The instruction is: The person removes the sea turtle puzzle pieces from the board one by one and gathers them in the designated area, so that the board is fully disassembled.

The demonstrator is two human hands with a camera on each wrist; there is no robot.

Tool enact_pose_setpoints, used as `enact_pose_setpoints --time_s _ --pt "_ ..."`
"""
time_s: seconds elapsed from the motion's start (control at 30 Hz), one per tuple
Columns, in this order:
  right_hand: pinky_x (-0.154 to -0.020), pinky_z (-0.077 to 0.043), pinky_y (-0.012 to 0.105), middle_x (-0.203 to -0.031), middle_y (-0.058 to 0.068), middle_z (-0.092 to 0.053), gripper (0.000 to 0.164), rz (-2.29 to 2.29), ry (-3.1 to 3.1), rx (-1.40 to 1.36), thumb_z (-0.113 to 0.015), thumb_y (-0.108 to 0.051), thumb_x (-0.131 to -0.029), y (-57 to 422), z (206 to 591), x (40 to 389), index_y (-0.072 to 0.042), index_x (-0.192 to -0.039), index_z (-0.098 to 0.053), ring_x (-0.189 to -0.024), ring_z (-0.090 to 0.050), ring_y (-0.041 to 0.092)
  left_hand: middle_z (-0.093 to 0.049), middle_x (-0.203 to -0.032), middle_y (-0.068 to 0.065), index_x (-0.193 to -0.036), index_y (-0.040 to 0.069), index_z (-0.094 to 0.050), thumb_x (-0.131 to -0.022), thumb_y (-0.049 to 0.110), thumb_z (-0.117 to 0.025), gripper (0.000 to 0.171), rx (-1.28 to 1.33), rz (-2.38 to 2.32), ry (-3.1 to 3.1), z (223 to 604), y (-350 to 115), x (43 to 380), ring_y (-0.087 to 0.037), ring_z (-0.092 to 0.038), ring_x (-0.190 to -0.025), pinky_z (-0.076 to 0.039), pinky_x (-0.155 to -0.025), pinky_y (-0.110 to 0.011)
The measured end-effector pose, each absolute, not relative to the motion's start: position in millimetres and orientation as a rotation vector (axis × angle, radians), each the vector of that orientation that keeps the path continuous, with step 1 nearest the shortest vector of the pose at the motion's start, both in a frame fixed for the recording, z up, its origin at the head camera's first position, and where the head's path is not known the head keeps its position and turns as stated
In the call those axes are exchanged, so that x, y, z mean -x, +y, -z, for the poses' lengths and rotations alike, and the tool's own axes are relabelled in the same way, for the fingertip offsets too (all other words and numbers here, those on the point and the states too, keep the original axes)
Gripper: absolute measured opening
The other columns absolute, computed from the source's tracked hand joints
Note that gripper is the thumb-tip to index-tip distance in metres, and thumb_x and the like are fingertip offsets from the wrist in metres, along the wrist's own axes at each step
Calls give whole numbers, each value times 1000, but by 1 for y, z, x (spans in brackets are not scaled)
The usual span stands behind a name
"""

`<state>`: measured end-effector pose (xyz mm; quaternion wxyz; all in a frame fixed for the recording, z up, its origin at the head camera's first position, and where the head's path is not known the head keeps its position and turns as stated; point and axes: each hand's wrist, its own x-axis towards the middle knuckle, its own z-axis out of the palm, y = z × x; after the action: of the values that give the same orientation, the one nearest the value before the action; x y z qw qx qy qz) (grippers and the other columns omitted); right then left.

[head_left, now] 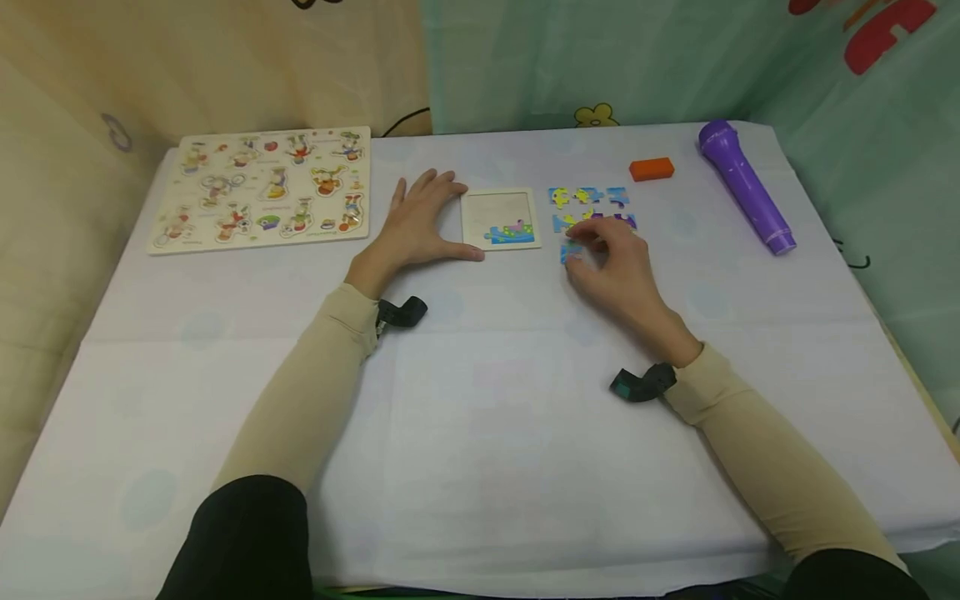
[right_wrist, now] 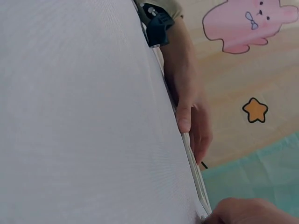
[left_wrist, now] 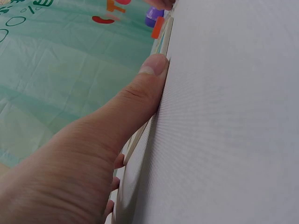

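Head view shows the right hand (head_left: 618,262) with fingers curled narrow, thumb and forefinger pinching a blue piece (head_left: 567,252) just right of the puzzle frame (head_left: 480,212) and slightly nearer the person. The left hand (head_left: 416,225) spreads wide at the frame's left side, thumb and forefinger touching its edge. The piece looks thin, light and stiff, perhaps slick; its side edges likely give the best hold. Inside the frame, joined pieces (head_left: 510,236) lie at the lower right with bare backing above; the rim could catch a low piece. Loose pieces (head_left: 588,196) crowd right of the frame, an orange block (head_left: 652,169) beyond them. White cloth (head_left: 487,400) stretches from the frame toward the person.
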<state>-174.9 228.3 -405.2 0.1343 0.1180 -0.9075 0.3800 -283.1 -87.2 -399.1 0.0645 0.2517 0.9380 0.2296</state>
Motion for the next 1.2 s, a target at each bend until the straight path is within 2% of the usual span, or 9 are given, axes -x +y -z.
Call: enact_pose_setpoints --time_s 0.27,0.93,1.2 --pt "-98 -52 40 -116 11 -73 35 -1064 -2632 -420 -76 -5 -86 229 409 175 -4 -120 -70 -110 -65 25 -20 -177 -3 -160 21 -41 -73 72 -86 111 -761 -701 2833 399 -88 283 -25 -3 -166 12 -131 -54" --pt "-101 -53 45 -120 13 -72 34 -1088 -2610 -437 -74 -1 -90 229 410 176 -1 -123 -68 -112 -66 28 -19 -177 -3 -160 20 -41 -73 71 -86 111 -764 -714 2820 396 -88 282 -25 -2 -166 12 -131 -55" --pt "-101 -54 46 -123 14 -70 36 -1100 -2546 -381 -68 1 -90 228 408 176 0 -126 -66 -113 -63 27 -19 -177 -3 -160 20 -42 -73 72 -86 111 -763 -716 2825 400 -88 283 -25 -2 -166 12 -131 -54"
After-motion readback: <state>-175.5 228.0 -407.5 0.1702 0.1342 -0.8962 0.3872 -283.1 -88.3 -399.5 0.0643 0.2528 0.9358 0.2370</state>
